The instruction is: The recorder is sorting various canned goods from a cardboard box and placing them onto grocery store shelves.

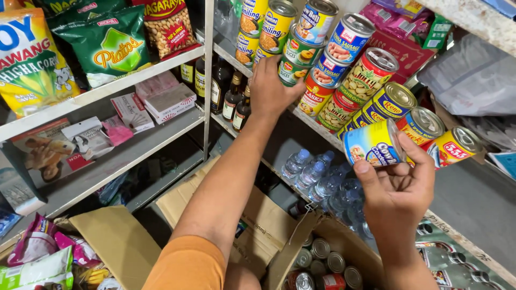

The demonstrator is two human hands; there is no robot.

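My left hand (271,90) reaches up to the shelf edge and rests against a green-labelled can (296,56) in the rows of stacked cans (344,70). Whether its fingers grip that can I cannot tell. My right hand (396,188) holds a blue and yellow can (373,143) on its side, just in front of the lower row of yellow and red cans (430,134). An orange sleeve covers my left upper arm. Below my hands an open cardboard box (301,241) holds several more cans (322,263), seen from the top.
Dark bottles (231,91) stand on the shelf left of the cans. Plastic water bottles (322,180) lie on the shelf below. White metal shelving (107,91) at the left carries snack bags, small cartons and packets. More snack packets lie at the bottom left.
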